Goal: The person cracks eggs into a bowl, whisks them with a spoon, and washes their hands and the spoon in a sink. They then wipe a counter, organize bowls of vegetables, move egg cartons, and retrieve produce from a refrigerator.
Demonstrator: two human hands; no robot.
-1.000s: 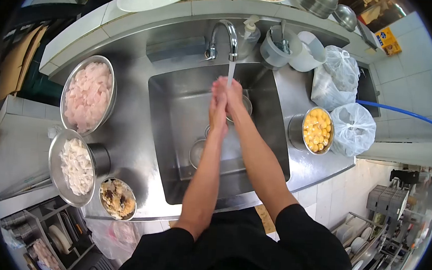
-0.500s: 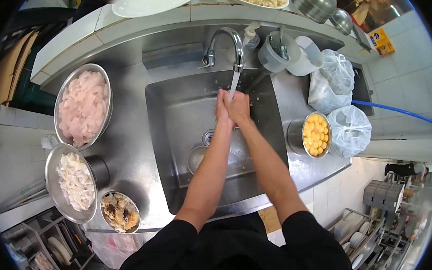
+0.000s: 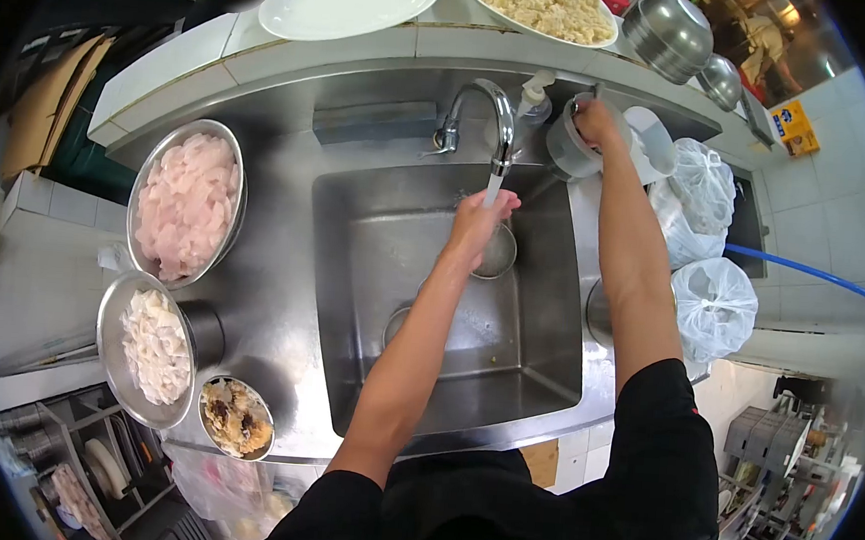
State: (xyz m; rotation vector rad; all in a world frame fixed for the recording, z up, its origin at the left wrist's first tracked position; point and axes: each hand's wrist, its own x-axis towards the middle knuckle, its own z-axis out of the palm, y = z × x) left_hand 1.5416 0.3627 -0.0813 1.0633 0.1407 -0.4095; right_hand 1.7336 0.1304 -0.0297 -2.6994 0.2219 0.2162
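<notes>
Water from the curved tap runs onto my left hand, held over the sink with the fingers loosely stretched and nothing gripped. Below that hand sits a round metal piece, partly covered by the wrist. My right hand reaches into the translucent plastic tub behind the sink's right corner. Its fingers are curled down inside, and I cannot tell what they hold. Touching that tub is a white plastic container. A pump bottle stands between tap and tub.
At left are a bowl of pale raw meat strips, a colander of whitish pieces and a small bowl of mixed food. White plates line the back ledge. Tied plastic bags sit at right. My right arm hides the yolk pot.
My hands were together under the running water. The right hand has moved right and back into the plastic tub; the left stays under the stream. The view has shifted slightly.
</notes>
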